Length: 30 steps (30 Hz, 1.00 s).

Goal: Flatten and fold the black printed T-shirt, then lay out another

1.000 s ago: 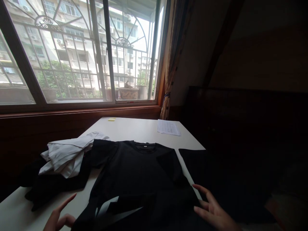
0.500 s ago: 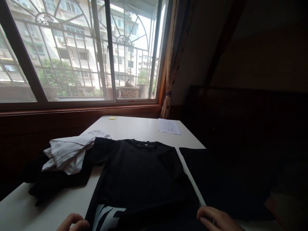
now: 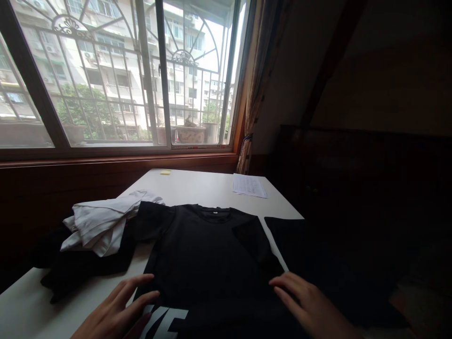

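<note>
A black T-shirt (image 3: pixel 212 254) lies spread on the white table, collar toward the window, with white print near its lower edge. My left hand (image 3: pixel 122 303) rests at the shirt's left side, fingers apart and holding nothing. Over the shirt's right edge is my right hand (image 3: pixel 305 299), its fingers stretched out and apart, with nothing in them. The shirt's right sleeve area is folded inward over its front.
White cloth (image 3: pixel 100 223) lies on dark cloth (image 3: pixel 88 268) at the left. More dark fabric (image 3: pixel 300 245) is at the right. Papers (image 3: pixel 250 185) and a yellow note (image 3: pixel 165 172) lie on the table (image 3: pixel 197 183) near the window.
Both hands have moved up along the shirt's sides, away from its lower part, and their fingers have opened out. The print has shifted slightly.
</note>
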Tool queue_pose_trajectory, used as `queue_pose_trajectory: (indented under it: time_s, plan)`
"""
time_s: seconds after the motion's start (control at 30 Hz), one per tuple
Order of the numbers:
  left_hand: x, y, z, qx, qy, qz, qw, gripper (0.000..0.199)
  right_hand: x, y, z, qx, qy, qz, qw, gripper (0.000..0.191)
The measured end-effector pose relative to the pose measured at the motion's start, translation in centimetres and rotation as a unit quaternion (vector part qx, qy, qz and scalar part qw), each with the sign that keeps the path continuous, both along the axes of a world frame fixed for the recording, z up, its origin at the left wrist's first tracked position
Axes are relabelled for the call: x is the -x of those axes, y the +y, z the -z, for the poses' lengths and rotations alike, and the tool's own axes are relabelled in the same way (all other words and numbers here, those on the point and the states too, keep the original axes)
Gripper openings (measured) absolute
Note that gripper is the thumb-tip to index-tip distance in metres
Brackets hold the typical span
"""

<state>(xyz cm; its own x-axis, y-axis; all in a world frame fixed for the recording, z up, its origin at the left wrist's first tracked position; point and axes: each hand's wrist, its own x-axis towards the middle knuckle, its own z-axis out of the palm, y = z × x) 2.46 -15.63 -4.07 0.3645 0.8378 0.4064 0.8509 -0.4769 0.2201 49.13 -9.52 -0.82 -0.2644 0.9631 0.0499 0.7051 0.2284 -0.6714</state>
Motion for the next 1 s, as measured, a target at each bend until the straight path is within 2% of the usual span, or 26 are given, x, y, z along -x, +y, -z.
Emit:
queue_pose_trajectory:
  time_s: [0.13,0.27,0.33,0.4,0.5,0.63,0.77,0.9,1.0]
  plan:
    - [-3.6,4.0,-1.1,0.048,0.055,0.049,0.996,0.037,4.8,0.3,1.4,0.02,-0.051,-0.106,0.993,0.045]
    - [-6.7,8.8,-0.2,0.093,0.092,0.059,0.99,0.045,7.6,0.9,2.5,0.041,-0.137,-0.149,0.978,0.058]
    - [-7.6,11.0,0.7,0.123,0.109,0.039,0.986,0.051,8.0,1.5,2.8,0.031,-0.17,-0.143,0.975,0.059]
    - [-7.8,12.9,1.6,0.151,0.115,-0.011,0.982,0.057,7.9,2.4,3.0,0.023,-0.193,-0.123,0.973,0.059]
    - [-6.9,14.9,2.8,0.166,0.125,-0.09,0.974,0.063,6.9,4.1,3.4,0.037,-0.224,-0.067,0.972,0.063]
    - [-4.6,15.5,4.0,0.144,0.131,-0.14,0.971,0.062,5.0,6.8,4.5,0.033,-0.307,0.04,0.95,0.064]
    - [-3.0,14.8,5.0,0.127,0.13,-0.151,0.972,0.061,3.1,9.7,5.6,-0.068,-0.363,0.12,0.922,0.06]
    - [-2.8,14.3,5.6,0.117,0.129,-0.155,0.973,0.06,2.6,11.8,5.6,-0.141,-0.356,0.166,0.909,0.06]
    - [-3.0,14.5,5.6,0.113,0.135,-0.144,0.974,0.059,3.8,12.7,5.1,-0.173,-0.357,0.152,0.905,0.059]
